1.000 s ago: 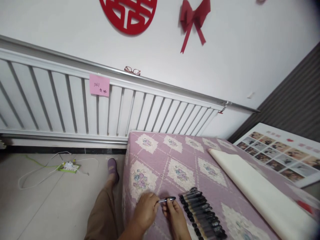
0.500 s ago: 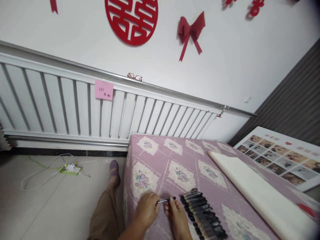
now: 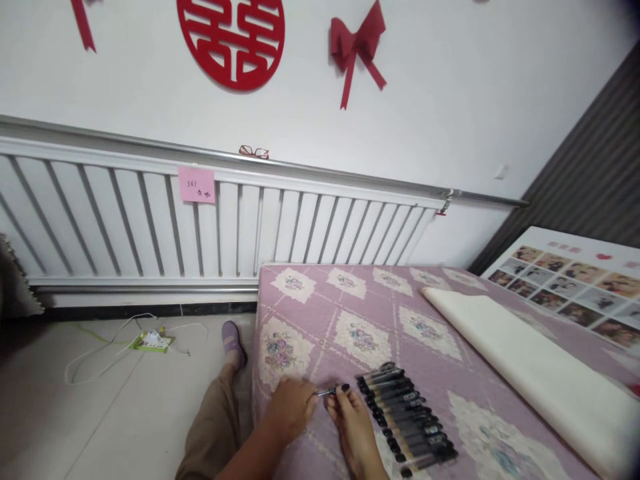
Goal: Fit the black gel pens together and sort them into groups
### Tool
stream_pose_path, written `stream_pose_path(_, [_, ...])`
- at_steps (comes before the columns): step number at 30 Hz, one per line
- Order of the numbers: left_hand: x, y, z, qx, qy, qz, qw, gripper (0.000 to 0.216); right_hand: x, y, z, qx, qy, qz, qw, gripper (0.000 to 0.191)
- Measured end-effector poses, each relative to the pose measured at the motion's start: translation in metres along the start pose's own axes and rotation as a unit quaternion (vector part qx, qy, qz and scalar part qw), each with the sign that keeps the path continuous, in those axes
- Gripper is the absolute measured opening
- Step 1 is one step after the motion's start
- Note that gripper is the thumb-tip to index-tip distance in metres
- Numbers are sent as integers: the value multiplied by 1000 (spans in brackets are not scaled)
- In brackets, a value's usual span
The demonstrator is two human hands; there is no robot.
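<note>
A slim pen with a dark end spans the gap between my two hands, above the purple floral bedspread. My left hand is closed on the pen's left end, which the fingers hide. My right hand pinches it near the dark end with thumb and fingers. Just right of my right hand lies a row of several similar pens, black at both ends with clear-looking barrels, set side by side on the bedspread.
A long cream roll or folded sheet lies along the bed's right part. A photo board leans behind it. A white radiator borders the bed, with glasses above. On the floor are a power strip and white cables.
The view has shifted, so the wall decorations sit further left. Both hands stay on the pen, which has moved slightly upward in the picture. The row of pens looks the same.
</note>
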State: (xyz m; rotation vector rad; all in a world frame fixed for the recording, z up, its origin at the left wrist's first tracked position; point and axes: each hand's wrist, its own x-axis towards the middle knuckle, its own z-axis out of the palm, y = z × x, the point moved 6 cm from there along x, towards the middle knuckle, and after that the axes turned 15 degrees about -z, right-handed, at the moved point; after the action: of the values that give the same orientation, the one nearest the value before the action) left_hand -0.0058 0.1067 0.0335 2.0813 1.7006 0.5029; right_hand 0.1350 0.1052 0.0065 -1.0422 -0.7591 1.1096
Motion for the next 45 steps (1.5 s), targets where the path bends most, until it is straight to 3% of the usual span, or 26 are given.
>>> stream_pose_path(5, [0,1,4,38,-6,-4,999,20,0,0,-1,-1,-7,-5,1000,42])
stream_pose_path(8, [1,0,5,41,-12,-13,999,19,-1,1,-2,-8,-7,6,1000,37])
stream_pose_path(20, [6,-7,7,-14,3,-21,1000,18,0,6,-1,-41,-48,38,997,35])
stream_pose_path(30, [8,-11,12,-57,12,-17,998,18,0,6,3,-93,-46,10,995,34])
stream_pose_path(37, [7,-10,15,-83,9,2,997,19,-2,12,12,-148,-93,-61,983,29])
stream_pose_path(41, [5,-13,14,-87,50,4,995,29,-3,13,2,-124,-51,-67,989,30])
stream_pose_path(45, [5,-13,19,-61,30,11,998,25,-6,10,-8,-90,-3,-83,992,30])
